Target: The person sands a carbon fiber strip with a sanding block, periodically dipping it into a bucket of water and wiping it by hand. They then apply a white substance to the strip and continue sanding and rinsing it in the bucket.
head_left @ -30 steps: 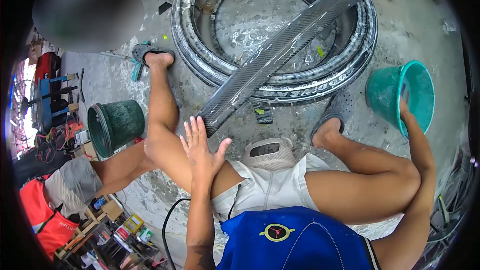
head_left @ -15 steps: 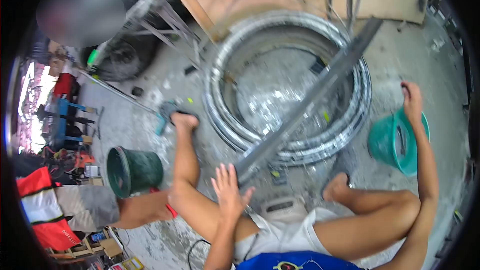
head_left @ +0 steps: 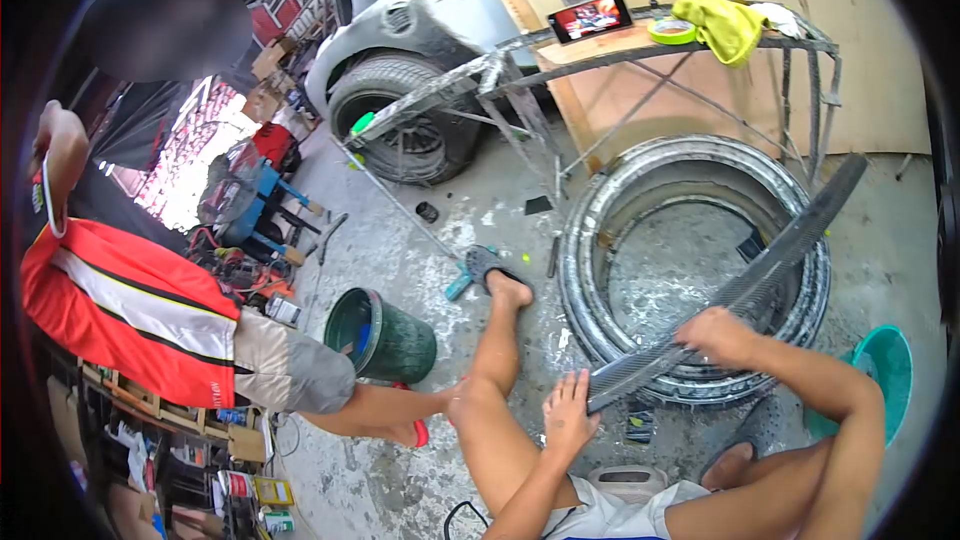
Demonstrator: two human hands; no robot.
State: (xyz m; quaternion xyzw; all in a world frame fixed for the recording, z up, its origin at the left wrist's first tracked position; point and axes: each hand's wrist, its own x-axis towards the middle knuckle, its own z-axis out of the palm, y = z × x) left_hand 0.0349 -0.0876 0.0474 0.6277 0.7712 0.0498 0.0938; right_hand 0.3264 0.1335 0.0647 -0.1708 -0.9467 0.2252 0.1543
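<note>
A long dark strip with a woven carbon-fibre look [head_left: 765,275] lies slantwise across a stack of large rings [head_left: 588,325]. My left hand [head_left: 570,418] is at the strip's near end, its fingers stretched out and lying flat against it. Farther up, my right hand [head_left: 718,338] rests on the strip's upper face with the fingers curled closed. Whatever is under those fingers is hidden. A teal bucket [head_left: 888,365] stands on the floor to the right, partly behind my right arm.
At left, a person in a red and white shirt [head_left: 150,310] is beside a dark green bucket [head_left: 400,345]. A metal trestle [head_left: 640,60] holds a phone [head_left: 590,18], green tape [head_left: 672,32] and a yellow-green cloth [head_left: 725,25]. A car wheel [head_left: 410,120] is behind.
My right hand has moved left from above the teal bucket onto the strip. My left hand stays at the near end. The view has swung left and up.
</note>
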